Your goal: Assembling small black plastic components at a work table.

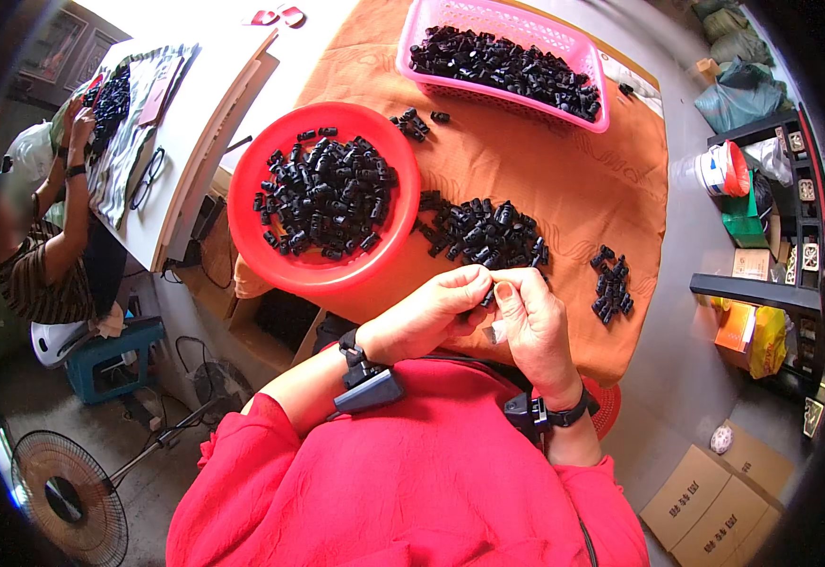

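Both hands meet at the table's near edge — the left hand and the right hand are curled in toward each other, fingertips pinched together on one small black plastic part held between them, with a bit of clear or pale material just under the right thumb that I cannot make out.

At about twelve o'clock from the hands lies a loose heap of the same black parts on the orange tablecloth. At ten o'clock sits a red bowl, well filled with them. A small separate cluster lies at two o'clock, and a pink basket at the far edge is heaped full.

Judging by these piles, plenty is left to handle — which pile counts as finished, I cannot tell.
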Demonstrator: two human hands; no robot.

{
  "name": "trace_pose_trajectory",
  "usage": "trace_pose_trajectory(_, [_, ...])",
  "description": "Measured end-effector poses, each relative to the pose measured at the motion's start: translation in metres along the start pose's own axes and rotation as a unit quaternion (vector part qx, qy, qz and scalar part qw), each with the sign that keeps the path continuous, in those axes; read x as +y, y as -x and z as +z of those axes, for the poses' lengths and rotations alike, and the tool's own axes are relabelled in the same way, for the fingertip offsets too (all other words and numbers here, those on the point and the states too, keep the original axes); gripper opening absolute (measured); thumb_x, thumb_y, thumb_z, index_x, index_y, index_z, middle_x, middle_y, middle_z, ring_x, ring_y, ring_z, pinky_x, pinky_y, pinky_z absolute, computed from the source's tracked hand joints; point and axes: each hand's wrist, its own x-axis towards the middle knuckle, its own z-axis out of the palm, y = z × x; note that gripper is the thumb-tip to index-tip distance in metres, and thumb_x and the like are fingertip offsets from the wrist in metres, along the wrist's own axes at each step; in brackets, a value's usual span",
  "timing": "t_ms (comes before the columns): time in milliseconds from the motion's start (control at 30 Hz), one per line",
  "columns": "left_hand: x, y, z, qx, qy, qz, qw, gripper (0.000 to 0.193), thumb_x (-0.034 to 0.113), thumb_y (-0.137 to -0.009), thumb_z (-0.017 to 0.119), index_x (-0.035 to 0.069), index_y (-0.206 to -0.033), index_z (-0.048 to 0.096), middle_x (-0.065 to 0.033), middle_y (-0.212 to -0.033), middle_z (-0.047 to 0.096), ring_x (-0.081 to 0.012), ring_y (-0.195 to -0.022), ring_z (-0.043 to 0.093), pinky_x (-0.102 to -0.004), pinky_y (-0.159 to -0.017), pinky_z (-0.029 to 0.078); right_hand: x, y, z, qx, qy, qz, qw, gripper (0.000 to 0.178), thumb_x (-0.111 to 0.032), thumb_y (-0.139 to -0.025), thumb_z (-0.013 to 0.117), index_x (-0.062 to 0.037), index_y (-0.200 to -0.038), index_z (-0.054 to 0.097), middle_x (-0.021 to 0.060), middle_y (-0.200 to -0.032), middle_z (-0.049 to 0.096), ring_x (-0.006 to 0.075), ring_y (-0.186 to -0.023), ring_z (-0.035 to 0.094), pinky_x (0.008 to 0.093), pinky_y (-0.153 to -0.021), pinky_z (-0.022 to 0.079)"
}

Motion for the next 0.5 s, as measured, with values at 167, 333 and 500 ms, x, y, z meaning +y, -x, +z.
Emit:
trace_pose_trajectory(167, [0.002, 0.002, 0.006, 0.013, -0.021, 0.013, 1.000, 0.027, 0.038, -0.101, 0.054, 0.011, -0.101, 0.054, 0.0030, -0.085, 0.051, -0.0041, -0.067, 0.044, -0.0182, -0.057, 0.035, -0.008, 0.000, 0.000, -0.012, -0.056, 0.042, 0.997, 0.014, -0.015, -0.102, 0.054, -0.0033, -0.105, 0.061, 0.0055, -0.075, 0.063, 0.0122, -0.064, 0.061, 0.0279, -0.058, 0.051])
trace_pose_trajectory(333, [-0.003, 0.001, 0.000, 0.006, -0.001, 0.012, 1.000, 0.026, 0.038, -0.103, 0.050, 0.013, -0.102, 0.054, 0.0027, -0.087, 0.052, -0.0038, -0.071, 0.046, -0.0171, -0.056, 0.035, -0.003, -0.002, -0.001, -0.021, -0.042, 0.029, 0.998, 0.015, -0.015, -0.102, 0.054, -0.0022, -0.104, 0.061, 0.0052, -0.077, 0.063, 0.0113, -0.066, 0.062, 0.0268, -0.059, 0.051])
trace_pose_trajectory(500, [0.000, 0.002, 0.004, 0.025, -0.014, 0.012, 1.000, 0.025, 0.038, -0.103, 0.050, 0.014, -0.103, 0.055, 0.0042, -0.087, 0.052, -0.0032, -0.074, 0.047, -0.0169, -0.061, 0.037, 0.001, -0.003, 0.003, 0.055, -0.006, -0.002, 0.998, 0.016, -0.017, -0.100, 0.057, -0.0024, -0.105, 0.062, 0.0108, -0.085, 0.067, 0.0168, -0.070, 0.066, 0.0305, -0.061, 0.052])
